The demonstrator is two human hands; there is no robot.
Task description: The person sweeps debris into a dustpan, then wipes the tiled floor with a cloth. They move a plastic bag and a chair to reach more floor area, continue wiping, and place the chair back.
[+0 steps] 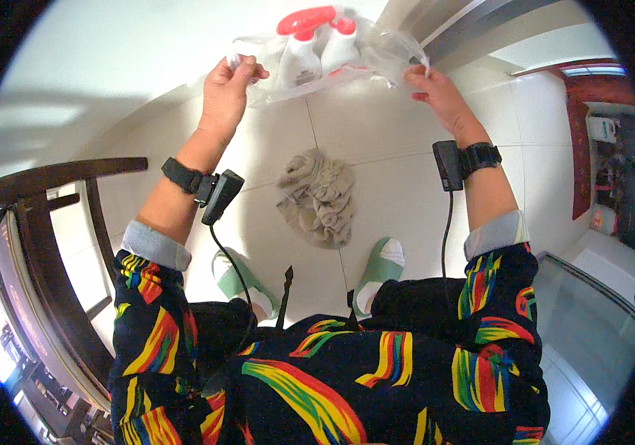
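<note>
So, left edge: dark brown wooden chair frame (50, 274), slatted. Then the left hand (234, 78), upper left of centre: fingers curled nearly closed, thumb pressed down, pinching the left end of a clear, thin plastic bag (386, 43).

Bag is at top centre of the frame, stretched between both hands, see-through, crinkled, shiny along the folds. Inside, left: white plastic bottle with a red trigger head (300, 59), dark print on its front, head toward the frame's top edge. Beside it, right: second white bottle with a red neck (341, 49), tilted; small red patch low against it, can't tell what part.

Below the bag, mid-frame: crumpled grey-beige cloth (319, 199) on the pale tiled floor (399, 193), between two green slippers (383, 261).

Right hand (433, 90), upper right of centre: fingers bent, partly closed, gripping the bag's right end. Lower right: glass-topped surface with a grey rim (584, 285).
</note>
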